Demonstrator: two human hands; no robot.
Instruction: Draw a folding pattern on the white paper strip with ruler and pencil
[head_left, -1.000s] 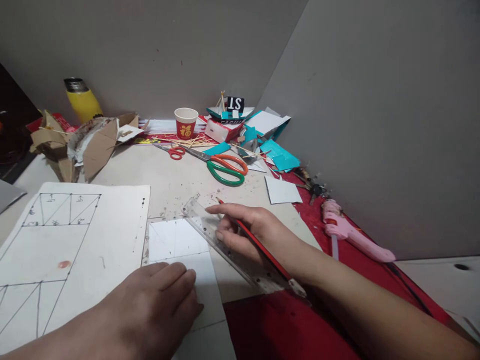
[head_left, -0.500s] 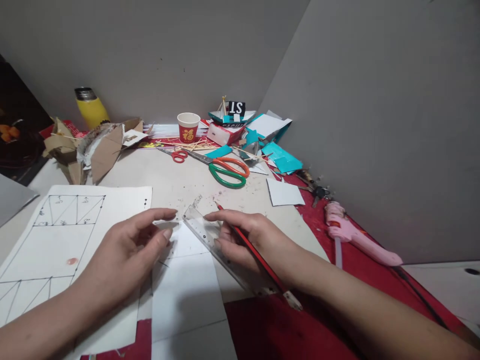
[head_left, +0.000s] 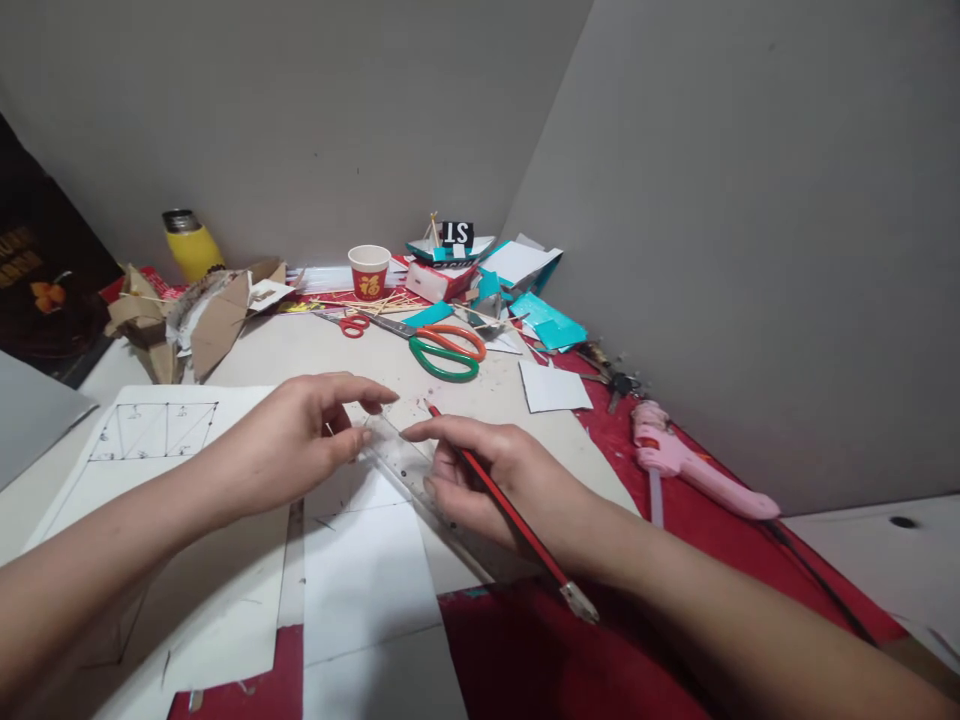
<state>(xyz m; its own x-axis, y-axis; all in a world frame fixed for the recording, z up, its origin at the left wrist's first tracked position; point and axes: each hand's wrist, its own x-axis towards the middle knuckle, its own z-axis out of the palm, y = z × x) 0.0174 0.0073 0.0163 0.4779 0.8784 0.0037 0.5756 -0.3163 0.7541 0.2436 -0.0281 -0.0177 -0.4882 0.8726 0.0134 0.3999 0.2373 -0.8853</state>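
Note:
My right hand (head_left: pixel 502 480) has a red and black pencil (head_left: pixel 514 515) lodged across it, point up toward the back and worn end toward me. A clear ruler (head_left: pixel 405 478) runs slantwise below its curled fingers; whether they grip it I cannot tell. My left hand (head_left: pixel 322 435) hovers at the ruler's far end, thumb and forefinger curved but apart. Beneath both lies a white paper strip (head_left: pixel 367 590) with thin pencil lines across it. To the left, partly covered by my left forearm, is a sheet (head_left: pixel 217 610) drawn with rectangles and diagonals.
Large scissors (head_left: pixel 446 350) with orange and green handles and small red scissors (head_left: pixel 354 325) lie farther back. Behind them are a paper cup (head_left: pixel 369 272), thin sticks, blue scraps and a yellow bottle (head_left: pixel 191 245). A pink glue gun (head_left: pixel 694 465) rests at right on red cloth.
My left hand has moved right and away from me, up to the ruler's far end. My right hand keeps the pencil in much the same pose. The view has shifted slightly.

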